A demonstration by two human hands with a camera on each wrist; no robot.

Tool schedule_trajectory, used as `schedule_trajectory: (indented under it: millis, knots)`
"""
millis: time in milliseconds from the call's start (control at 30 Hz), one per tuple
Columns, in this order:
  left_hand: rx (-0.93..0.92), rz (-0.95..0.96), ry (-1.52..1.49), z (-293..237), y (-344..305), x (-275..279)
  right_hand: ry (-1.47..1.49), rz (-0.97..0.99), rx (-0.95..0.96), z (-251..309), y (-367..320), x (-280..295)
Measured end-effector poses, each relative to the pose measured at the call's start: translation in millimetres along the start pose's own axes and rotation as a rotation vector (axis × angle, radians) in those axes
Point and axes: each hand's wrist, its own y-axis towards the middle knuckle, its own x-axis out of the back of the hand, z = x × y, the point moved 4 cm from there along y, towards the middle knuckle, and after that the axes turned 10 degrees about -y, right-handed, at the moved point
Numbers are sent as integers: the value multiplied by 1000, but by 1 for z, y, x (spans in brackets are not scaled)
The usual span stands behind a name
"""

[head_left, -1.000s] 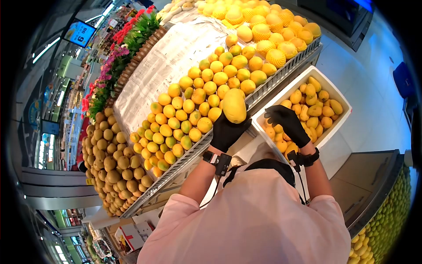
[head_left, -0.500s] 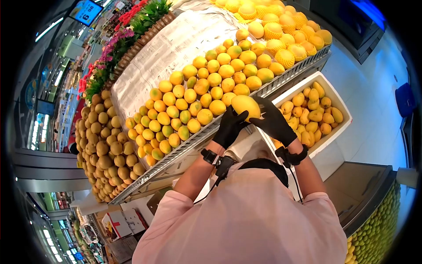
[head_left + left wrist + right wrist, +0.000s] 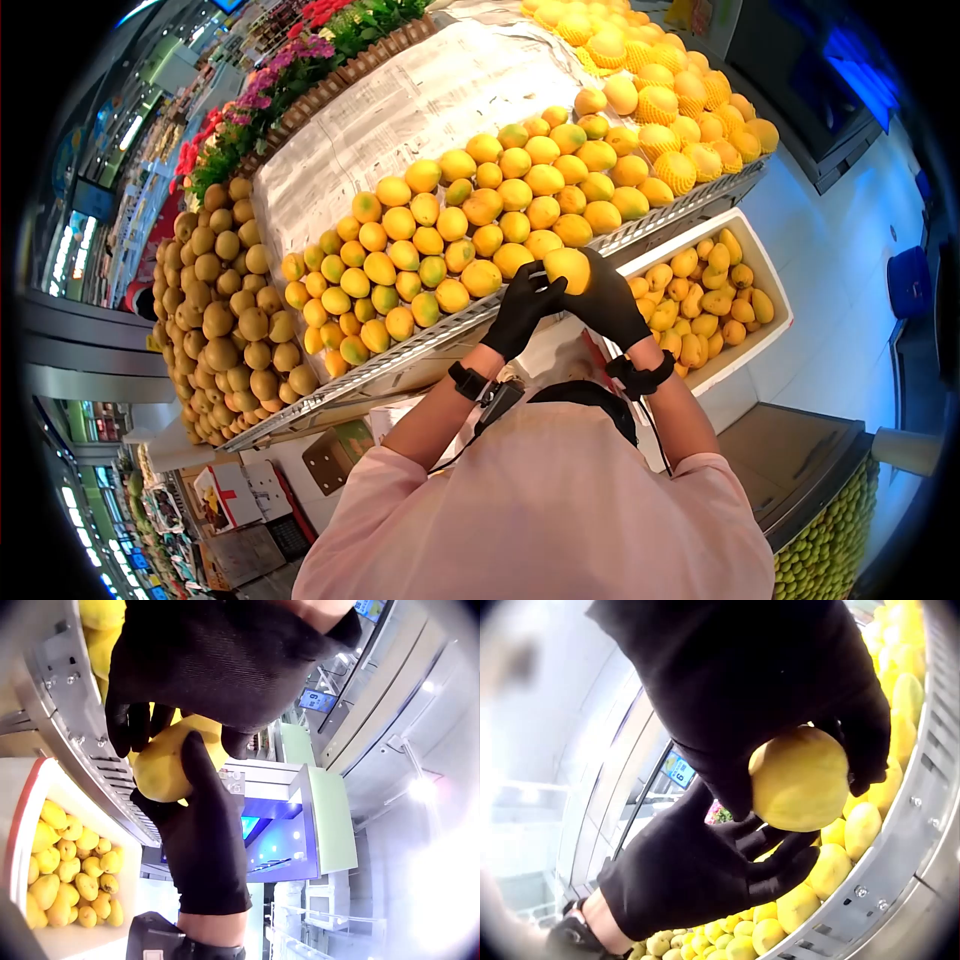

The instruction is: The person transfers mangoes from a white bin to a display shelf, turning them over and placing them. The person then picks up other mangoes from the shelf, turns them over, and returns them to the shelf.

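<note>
Right hand (image 3: 612, 300) has the yellow fruit (image 3: 799, 784), mango by the look of it – thumb on one side, gloved fingers round the other. Left hand (image 3: 520, 315) is loose beside it, fingers fairly straight and not wrapped round; can't tell if they touch the skin. Fruit is held up at the front rail (image 3: 898, 844), in front of the display rows (image 3: 428, 241).

Handling, my guess: modest weight, firm but bruisable, smooth skin that could slide in a glove. Take it round the widest part with spread fingers, light pressure; no fingertip digging.

In the way: the metal rail, right next to the hands, and the rows behind it, packed close – a knock could start a roll. Cable (image 3: 655, 440) trails from the right wristband (image 3: 640, 374); mind snags.

Further out: white box (image 3: 748, 350) of similar fruit to the right, netted fruit (image 3: 675, 172) at the display's right end, bare paper (image 3: 370, 120) behind the rows, brown fruit (image 3: 218, 320) piled left.
</note>
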Motion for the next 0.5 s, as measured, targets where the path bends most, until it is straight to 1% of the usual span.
schedule_trajectory:
  millis: [33, 67, 100, 167, 267, 367, 400, 500]
  knots:
    - [-16, 37, -5, -2, 2, 8, 60, 28, 5, 5, 4, 3]
    - [-33, 74, -11, -2, 4, 18, 201, 40, -65, -6, 5, -4]
    - [-49, 110, -18, -7, 3, 25, 133, 41, -10, -8, 10, -7]
    - [-82, 121, -20, -15, 2, 39, 512, 224, -170, -17, 16, -19]
    - [-104, 137, -67, -20, 5, 63, 819, 302, -312, -8, 19, -30]
    - [-109, 133, -95, -32, 6, 82, 1021, 317, -328, 6, 24, -44]
    - [-108, 127, -122, -36, 6, 90, 1008, 331, -352, 6, 25, -49]
    - [-119, 125, -186, -48, 7, 113, 1296, 312, -350, 12, 31, -69]
